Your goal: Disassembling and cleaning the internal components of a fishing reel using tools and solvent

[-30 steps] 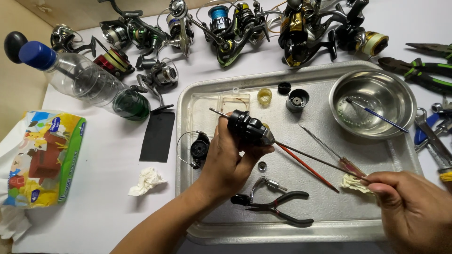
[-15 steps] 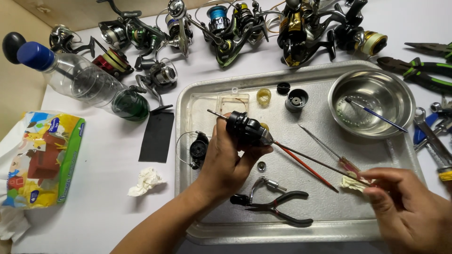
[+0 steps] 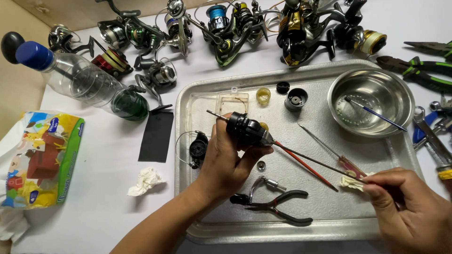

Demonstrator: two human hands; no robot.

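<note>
- Left hand (image 3: 225, 162) is clenched round a black reel body (image 3: 247, 130), held up over the tray (image 3: 207, 226); its long axis lies near level, tilted a little, with a thin shaft poking out up-left and the nose pointing right and slightly down
- Right hand (image 3: 409, 207) pinches a thin rod (image 3: 315, 161) together with a scrap of tissue (image 3: 351, 182) between thumb and fingertips; the rod runs long and slanting, up-left from the hand to the nose of the reel body, tip touching it
- A red-shafted tool (image 3: 306, 165) lies on the tray just beside the rod, near parallel; pliers (image 3: 278, 206) lie below the left hand
- Steel bowl (image 3: 372, 101) sits in the tray's far right corner, a blue brush inside; reels (image 3: 226, 23) crowd the table beyond; bottle (image 3: 80, 77) lies at left
</note>
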